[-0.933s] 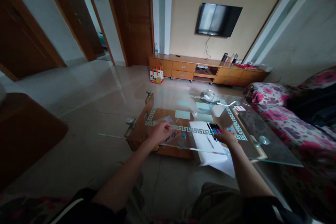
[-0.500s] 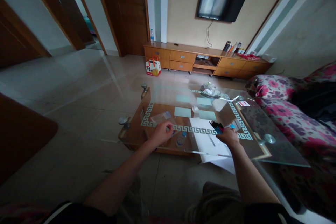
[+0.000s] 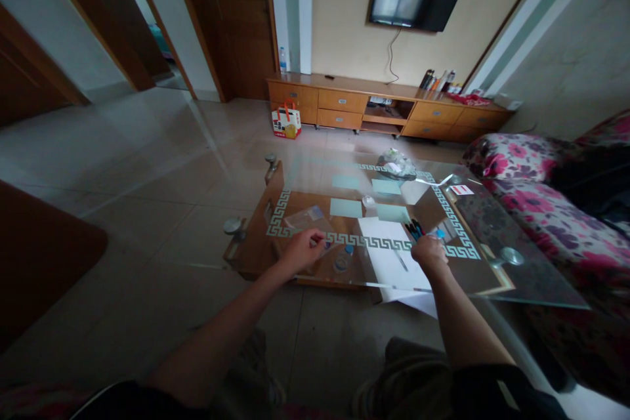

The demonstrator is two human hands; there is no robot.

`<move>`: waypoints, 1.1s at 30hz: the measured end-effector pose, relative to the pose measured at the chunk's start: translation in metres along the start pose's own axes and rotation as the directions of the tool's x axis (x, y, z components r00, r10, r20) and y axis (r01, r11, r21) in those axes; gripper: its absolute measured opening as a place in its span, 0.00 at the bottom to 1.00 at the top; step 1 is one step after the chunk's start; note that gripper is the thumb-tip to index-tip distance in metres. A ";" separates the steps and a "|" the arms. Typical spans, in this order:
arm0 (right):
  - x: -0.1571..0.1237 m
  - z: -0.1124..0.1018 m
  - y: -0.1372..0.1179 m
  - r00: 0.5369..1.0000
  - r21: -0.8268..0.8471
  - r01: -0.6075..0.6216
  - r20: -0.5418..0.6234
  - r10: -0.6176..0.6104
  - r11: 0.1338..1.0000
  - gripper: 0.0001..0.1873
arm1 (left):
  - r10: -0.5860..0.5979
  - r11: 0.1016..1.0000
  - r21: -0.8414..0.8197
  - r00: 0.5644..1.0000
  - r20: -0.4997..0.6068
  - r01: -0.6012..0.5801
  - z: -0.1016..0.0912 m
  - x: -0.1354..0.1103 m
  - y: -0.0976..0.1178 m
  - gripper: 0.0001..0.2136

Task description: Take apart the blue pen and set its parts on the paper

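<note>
My right hand (image 3: 430, 254) is closed round a bundle of dark and blue pens (image 3: 415, 229), whose ends stick out beyond the fingers above the glass table. White paper (image 3: 384, 249) lies below and to the left of it, with a single pen (image 3: 401, 261) on top. My left hand (image 3: 304, 251) is held with its fingers pinched together over the near left part of the table. A small purplish spot shows by its fingertips; whether it is held is unclear. Just beyond that hand is a clear plastic sleeve (image 3: 308, 216). A clear bottle with a blue cap (image 3: 343, 258) is between my hands.
The glass coffee table (image 3: 536, 275) has a key-pattern border. A bowl with a plastic bag (image 3: 396, 164) stands at its far side, near a red and white card (image 3: 461, 190). A flowered sofa (image 3: 536, 203) flanks the right; a low wooden cabinet (image 3: 342, 100) is beyond.
The pens in my right hand have turned and look more tightly bunched. My left hand stays almost in place, pinched. The view has tilted down slightly.
</note>
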State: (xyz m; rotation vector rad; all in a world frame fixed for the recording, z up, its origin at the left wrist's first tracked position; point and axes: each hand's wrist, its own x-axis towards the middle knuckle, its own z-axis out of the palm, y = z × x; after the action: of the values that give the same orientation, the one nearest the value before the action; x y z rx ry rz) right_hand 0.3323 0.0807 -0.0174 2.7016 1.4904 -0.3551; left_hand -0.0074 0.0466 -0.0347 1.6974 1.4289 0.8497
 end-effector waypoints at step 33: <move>-0.163 0.032 -0.104 0.497 0.459 0.798 -0.136 -0.857 0.390 0.36 | -0.411 0.716 -0.614 0.912 0.015 0.333 0.016 0.007 0.005 0.18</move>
State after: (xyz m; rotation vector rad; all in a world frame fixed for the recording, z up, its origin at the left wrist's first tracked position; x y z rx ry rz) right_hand 0.1551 -0.0030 -0.0050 1.7706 2.9537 -1.0012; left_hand 0.0097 0.0515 -0.0381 0.8406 1.3177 1.0473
